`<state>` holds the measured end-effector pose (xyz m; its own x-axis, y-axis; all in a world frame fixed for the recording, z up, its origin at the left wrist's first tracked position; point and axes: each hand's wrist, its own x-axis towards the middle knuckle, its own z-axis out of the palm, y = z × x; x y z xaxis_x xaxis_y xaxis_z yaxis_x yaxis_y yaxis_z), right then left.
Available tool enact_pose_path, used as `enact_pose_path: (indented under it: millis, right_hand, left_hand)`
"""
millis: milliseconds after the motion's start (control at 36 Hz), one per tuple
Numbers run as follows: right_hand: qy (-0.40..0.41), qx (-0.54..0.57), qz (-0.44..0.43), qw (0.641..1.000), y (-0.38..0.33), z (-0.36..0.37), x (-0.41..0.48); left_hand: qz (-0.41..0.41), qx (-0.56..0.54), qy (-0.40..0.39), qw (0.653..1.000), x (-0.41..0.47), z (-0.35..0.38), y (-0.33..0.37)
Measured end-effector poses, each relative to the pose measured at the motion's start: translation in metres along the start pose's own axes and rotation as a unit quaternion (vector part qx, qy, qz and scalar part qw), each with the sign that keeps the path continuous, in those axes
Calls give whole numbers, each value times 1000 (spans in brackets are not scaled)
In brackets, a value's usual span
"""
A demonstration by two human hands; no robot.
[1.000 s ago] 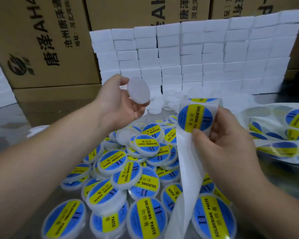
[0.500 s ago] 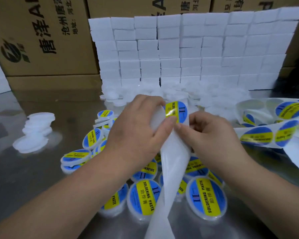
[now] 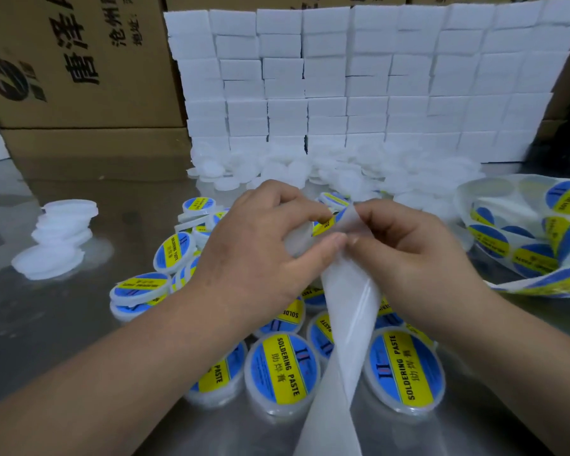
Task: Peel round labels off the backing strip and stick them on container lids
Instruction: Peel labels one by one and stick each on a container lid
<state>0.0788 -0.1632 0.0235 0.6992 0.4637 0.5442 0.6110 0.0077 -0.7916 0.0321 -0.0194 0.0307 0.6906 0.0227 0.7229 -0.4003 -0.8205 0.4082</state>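
My left hand (image 3: 264, 245) and my right hand (image 3: 405, 255) meet above the heap of labelled lids (image 3: 282, 373). The left hand grips a white round lid (image 3: 298, 240), mostly hidden under its fingers. A blue-and-yellow round label (image 3: 323, 225) shows between the fingertips, lying against that lid. My right hand pinches the white backing strip (image 3: 349, 311), which hangs down to the lower edge of the view. Whether the label is fully off the strip is hidden.
More strip with labels (image 3: 524, 241) curls at the right. Plain white lids (image 3: 343, 172) lie heaped at the back below a wall of white boxes (image 3: 359, 77). A small stack of lids (image 3: 60, 238) sits at the left on the steel table (image 3: 46, 324). Cardboard cartons (image 3: 79, 60) stand behind.
My left hand brought the plain lid down from the air to the strip. Both hands closed together, and the label is now mostly covered by the fingers.
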Motion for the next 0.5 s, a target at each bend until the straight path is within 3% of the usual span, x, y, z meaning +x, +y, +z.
enact_pose_path:
  millis: [139, 278, 389, 500]
  right_hand:
    - [-12, -17, -13, 1000, 2, -1, 0]
    - [-1, 24, -9, 1000, 3, -2, 0]
    - [61, -7, -41, 997, 0, -2, 0]
    - [135, -45, -69, 987, -2, -6, 0]
  left_hand:
    - [-10, -9, 34, 999, 4, -8, -2]
    - [-124, -49, 143, 981, 15, -18, -13]
    - [-177, -81, 166, 967, 20, -18, -22]
    - [-176, -97, 178, 963, 21, -21, -24]
